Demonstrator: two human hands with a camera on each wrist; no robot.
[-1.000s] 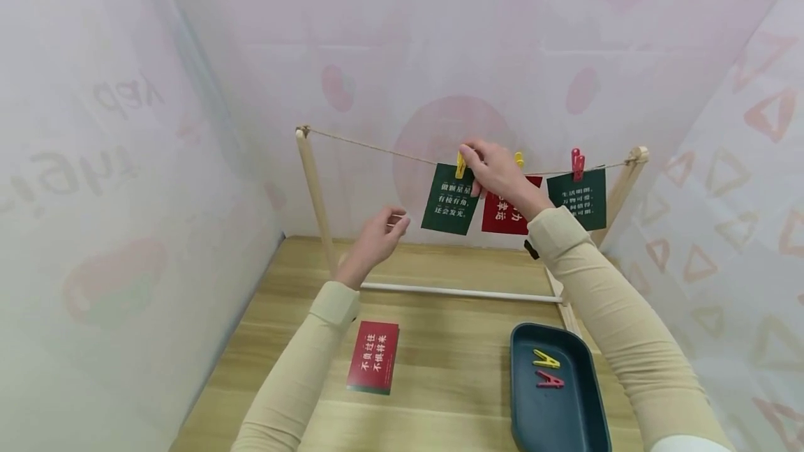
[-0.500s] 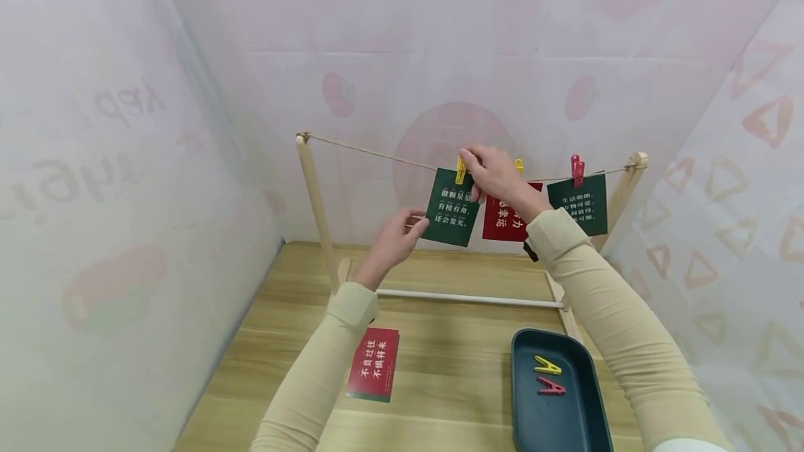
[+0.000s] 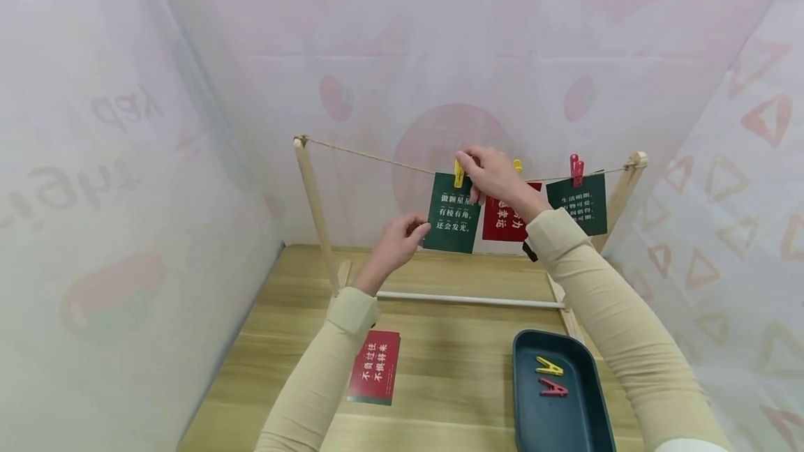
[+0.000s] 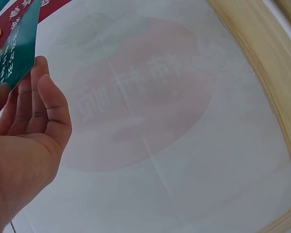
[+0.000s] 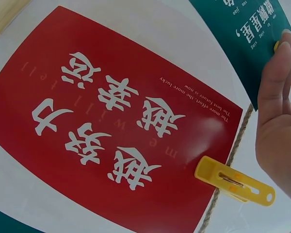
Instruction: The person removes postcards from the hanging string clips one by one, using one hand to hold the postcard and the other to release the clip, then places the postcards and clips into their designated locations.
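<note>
A green card (image 3: 453, 218) with white writing hangs on the twine (image 3: 370, 154) under a yellow clothespin (image 3: 459, 174). My right hand (image 3: 498, 176) pinches that clothespin at the card's top edge. At the card's lower left edge is my left hand (image 3: 397, 243); in the left wrist view its thumb lies on the front of the card (image 4: 20, 46) and fingers are behind it. Just right hangs a red card (image 5: 102, 126), held by another yellow clothespin (image 5: 233, 180). Farther right, a red clothespin (image 3: 576, 170) holds a second green card (image 3: 581, 202).
Wooden posts (image 3: 317, 215) carry the twine, with a white rod (image 3: 471, 300) low between them. On the table (image 3: 452, 368) lies a red card (image 3: 377, 367) with a green edge beneath it. A dark blue tray (image 3: 559, 427) holds a yellow and a red clothespin.
My left hand has moved right to the hanging green card and taken its lower left edge. The card hangs straighter than before. My right hand has stayed at the clothespin.
</note>
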